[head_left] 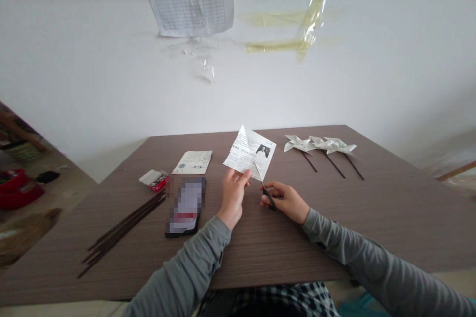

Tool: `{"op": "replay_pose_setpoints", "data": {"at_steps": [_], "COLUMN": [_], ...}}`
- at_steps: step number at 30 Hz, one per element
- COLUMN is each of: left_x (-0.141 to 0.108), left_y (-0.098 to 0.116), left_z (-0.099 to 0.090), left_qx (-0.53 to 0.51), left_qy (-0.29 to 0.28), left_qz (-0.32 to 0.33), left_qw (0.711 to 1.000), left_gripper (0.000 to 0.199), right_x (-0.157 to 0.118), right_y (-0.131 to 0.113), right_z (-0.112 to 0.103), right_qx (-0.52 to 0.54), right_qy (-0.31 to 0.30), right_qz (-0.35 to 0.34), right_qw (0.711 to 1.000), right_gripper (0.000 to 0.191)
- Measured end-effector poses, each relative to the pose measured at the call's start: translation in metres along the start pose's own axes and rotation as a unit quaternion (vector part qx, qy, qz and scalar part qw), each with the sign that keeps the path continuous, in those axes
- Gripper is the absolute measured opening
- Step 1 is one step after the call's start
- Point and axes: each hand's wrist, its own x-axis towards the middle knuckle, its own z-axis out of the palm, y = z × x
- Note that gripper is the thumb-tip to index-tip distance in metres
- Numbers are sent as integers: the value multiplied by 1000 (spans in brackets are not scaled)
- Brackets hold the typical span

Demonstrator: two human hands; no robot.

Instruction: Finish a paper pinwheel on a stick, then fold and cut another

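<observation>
A square sheet of printed paper (245,151) with a small dark photo on it is held up above the table. My left hand (234,195) pinches its lower edge between thumb and fingers. My right hand (286,200) is wrapped round the dark handles of a pair of scissors (268,197). The blades reach into the paper at its lower right corner, and a diagonal line runs inward from there. How far the blades are apart is too small to tell.
On the brown table (316,252), several paper pinwheels (297,143) on dark sticks lie at the back right. To the left are a paper stack (193,162), a red-and-white box (154,180), a phone (186,206) and several dark sticks (122,230). A white wall (111,74) stands behind.
</observation>
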Motion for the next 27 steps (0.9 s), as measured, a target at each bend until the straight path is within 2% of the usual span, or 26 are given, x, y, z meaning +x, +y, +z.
{"op": "replay_pose_setpoints", "data": {"at_steps": [18, 27], "left_x": [-1, -1], "left_y": [0, -1], "left_z": [0, -1], "left_qx": [7, 4], "left_qy": [-10, -15], "left_qz": [-9, -3], "left_qw": [1000, 1000], "left_gripper": [55, 56], "right_x": [1, 1], "right_y": [3, 2], "right_z": [-1, -1], "right_qx": [5, 25], "right_qy": [-5, -10], "right_qz": [-5, 0], "right_qw": [1000, 1000], "right_gripper": [74, 79]}}
